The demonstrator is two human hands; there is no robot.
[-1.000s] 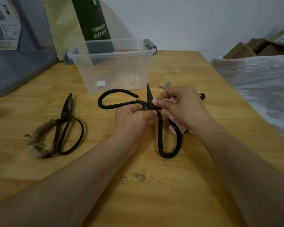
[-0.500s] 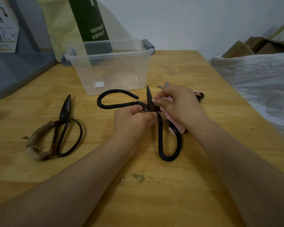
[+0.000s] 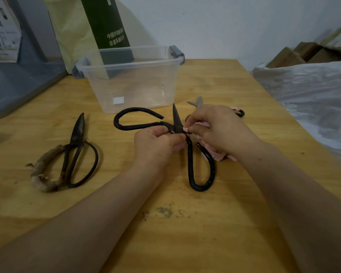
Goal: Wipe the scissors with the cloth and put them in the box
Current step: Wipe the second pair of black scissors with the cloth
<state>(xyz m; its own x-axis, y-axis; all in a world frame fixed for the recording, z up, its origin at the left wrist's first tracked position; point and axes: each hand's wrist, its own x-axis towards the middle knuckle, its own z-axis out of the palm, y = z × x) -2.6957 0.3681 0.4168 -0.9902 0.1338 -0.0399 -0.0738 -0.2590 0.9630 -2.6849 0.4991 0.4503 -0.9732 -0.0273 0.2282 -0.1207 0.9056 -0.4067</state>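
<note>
**Wooden table (image 3: 185, 243), one pair mid-wipe**

Starting at the hands, from what I get off the head cam. The left hand (image 3: 156, 142) is curled tight round the black scissors (image 3: 176, 123) right at the pivot. I reckon that's the sensible spot, since it locks both halves so nothing swings during the rubbing.

The right hand (image 3: 217, 129) pinches a fold of the pink cloth (image 3: 215, 154) against the base of the blade, fingertips pressed close. The rest of the cloth is bunched under the palm and trails onto the table beside the near handle loop.

The scissors are splayed wide open. One loop goes out to the left, one comes toward me, and one blade points up toward the clear plastic box (image 3: 134, 83). The other blade is buried in the hands, so I can't see it. My guess is that open like this, the cloth can reach the inner faces.

That box sits just beyond the blade tip with its lid off and no scissors in it that I can see. The drop should be a short reach.

Further out, an old rusty pair (image 3: 75, 146) with a wrapped handle lies off to the left. A small pair (image 3: 197, 102) peeks out behind the right hand. Both look untouched to me, so it's early days.
</note>
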